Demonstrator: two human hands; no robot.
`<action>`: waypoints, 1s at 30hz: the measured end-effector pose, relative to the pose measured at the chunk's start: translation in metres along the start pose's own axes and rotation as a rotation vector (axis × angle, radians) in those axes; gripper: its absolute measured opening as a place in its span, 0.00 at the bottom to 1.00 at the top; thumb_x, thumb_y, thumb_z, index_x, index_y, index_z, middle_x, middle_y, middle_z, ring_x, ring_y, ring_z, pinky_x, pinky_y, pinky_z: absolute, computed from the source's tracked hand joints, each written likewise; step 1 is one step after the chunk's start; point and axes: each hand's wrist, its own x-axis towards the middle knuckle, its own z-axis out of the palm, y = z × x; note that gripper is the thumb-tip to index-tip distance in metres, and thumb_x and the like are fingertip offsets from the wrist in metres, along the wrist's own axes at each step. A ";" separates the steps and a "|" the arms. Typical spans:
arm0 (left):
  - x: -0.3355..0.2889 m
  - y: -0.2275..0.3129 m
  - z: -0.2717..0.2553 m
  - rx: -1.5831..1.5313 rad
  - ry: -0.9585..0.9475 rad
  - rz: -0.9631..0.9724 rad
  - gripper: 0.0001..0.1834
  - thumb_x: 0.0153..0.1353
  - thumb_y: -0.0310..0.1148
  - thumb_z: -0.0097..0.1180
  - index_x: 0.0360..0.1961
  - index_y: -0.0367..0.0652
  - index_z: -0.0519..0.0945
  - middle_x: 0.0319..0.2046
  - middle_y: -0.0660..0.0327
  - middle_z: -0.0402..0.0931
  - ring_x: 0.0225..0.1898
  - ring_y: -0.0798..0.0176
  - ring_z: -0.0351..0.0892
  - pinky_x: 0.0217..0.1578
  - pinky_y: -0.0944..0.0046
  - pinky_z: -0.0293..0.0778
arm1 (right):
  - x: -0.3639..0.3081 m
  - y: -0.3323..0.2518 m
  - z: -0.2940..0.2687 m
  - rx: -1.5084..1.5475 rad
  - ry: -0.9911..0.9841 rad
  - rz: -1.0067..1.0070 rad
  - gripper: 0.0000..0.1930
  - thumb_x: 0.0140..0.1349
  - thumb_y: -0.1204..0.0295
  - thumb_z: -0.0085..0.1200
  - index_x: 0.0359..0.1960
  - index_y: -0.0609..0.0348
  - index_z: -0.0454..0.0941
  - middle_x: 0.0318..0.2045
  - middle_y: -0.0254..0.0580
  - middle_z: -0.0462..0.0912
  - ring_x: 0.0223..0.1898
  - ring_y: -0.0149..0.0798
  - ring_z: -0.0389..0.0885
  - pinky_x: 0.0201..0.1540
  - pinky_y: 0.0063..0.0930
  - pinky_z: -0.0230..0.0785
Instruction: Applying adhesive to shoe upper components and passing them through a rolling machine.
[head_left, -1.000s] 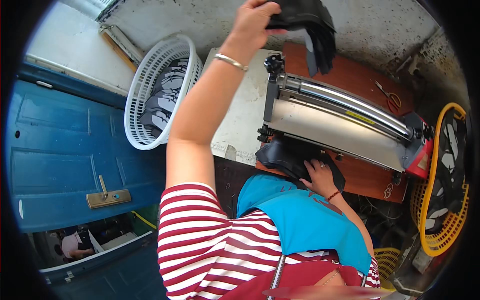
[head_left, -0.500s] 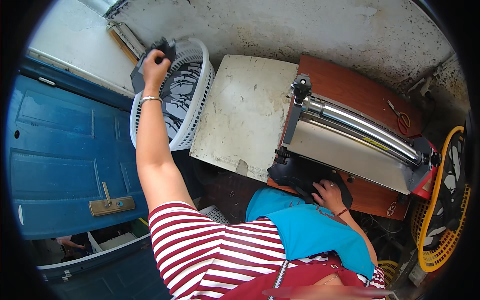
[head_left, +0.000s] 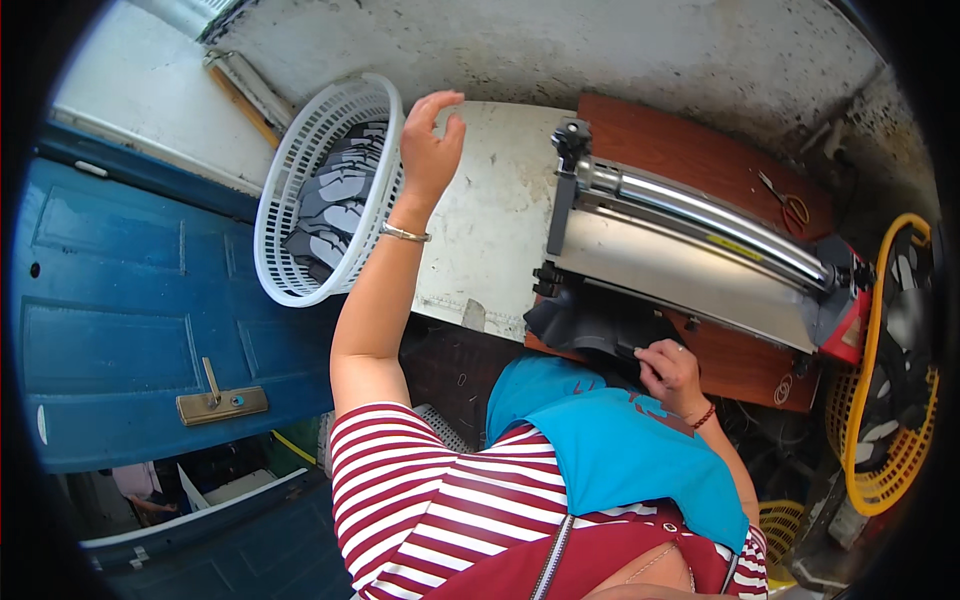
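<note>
My left hand is raised beside the right rim of a white plastic basket. Its thumb and curved fingers stand apart, with nothing between them. Inside the basket lie several grey and black flat cut pieces. My right hand pinches the edge of a thin black piece of sheet material at the front of the roller machine. That dark material lies against the machine's near edge, and some of it is hidden behind the blue cloth on my body.
A pale board lies between the basket and the machine. Scissors with orange handles rest on the brown tabletop. A yellow basket with dark pieces stands right. At left is a blue door; beyond it shows a person's arm.
My left hand has let go of the dark pieces over the white basket and swung right, off the basket. My right fingers, earlier spread on the black material, now pinch its edge.
</note>
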 end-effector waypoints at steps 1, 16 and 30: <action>0.003 0.031 0.007 -0.033 0.010 0.140 0.13 0.58 0.23 0.59 0.44 0.41 0.85 0.46 0.55 0.85 0.50 0.54 0.83 0.53 0.58 0.76 | 0.006 -0.012 -0.019 -0.015 0.034 -0.009 0.13 0.48 0.81 0.65 0.37 0.55 0.85 0.31 0.40 0.81 0.30 0.46 0.82 0.32 0.38 0.75; -0.017 0.106 0.279 0.014 -1.121 0.105 0.11 0.65 0.33 0.56 0.42 0.37 0.82 0.36 0.51 0.83 0.41 0.52 0.85 0.42 0.51 0.81 | 0.036 0.060 -0.072 -0.601 0.358 0.073 0.16 0.54 0.77 0.62 0.46 0.53 0.84 0.36 0.39 0.82 0.36 0.47 0.83 0.37 0.41 0.76; 0.039 0.166 0.232 -0.308 -0.743 -0.162 0.12 0.59 0.28 0.59 0.43 0.33 0.78 0.32 0.56 0.79 0.27 0.62 0.77 0.22 0.65 0.75 | -0.019 0.052 0.092 -0.451 -0.383 -0.002 0.33 0.48 0.54 0.73 0.55 0.56 0.79 0.46 0.42 0.77 0.46 0.45 0.79 0.48 0.41 0.71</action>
